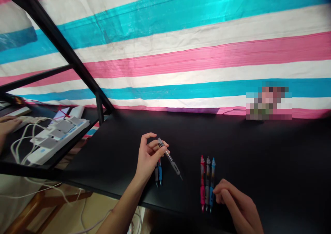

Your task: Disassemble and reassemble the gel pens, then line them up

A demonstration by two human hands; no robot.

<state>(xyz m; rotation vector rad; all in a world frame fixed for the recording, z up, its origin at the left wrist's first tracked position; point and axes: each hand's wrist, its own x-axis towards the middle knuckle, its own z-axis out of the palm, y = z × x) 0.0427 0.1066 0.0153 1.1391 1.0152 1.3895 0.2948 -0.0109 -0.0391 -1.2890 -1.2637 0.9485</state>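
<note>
My left hand (pixel 150 154) pinches a pen (pixel 172 163) with a clear barrel and a grey grip between thumb and fingers, its tip slanting down to the right above the black desk. Beneath that hand lie a dark pen (pixel 156 175) and a blue pen (pixel 160 173), their upper parts hidden by the fingers. To the right, a pink pen (pixel 202 184), a grey pen (pixel 207 185) and a light blue pen (pixel 212 184) lie side by side. My right hand (pixel 236 201) rests with fingers curled closed just beside the light blue pen; whether it touches that pen I cannot tell.
A black desk (pixel 124 130) meets a striped sheet (pixel 196 65) at the back. On the left are a black metal frame (pixel 88 77), a white power strip (pixel 43 151) with plugs and cables, and another person's hand (pixel 9 123). A blurred-out object (pixel 269 103) stands at the back right.
</note>
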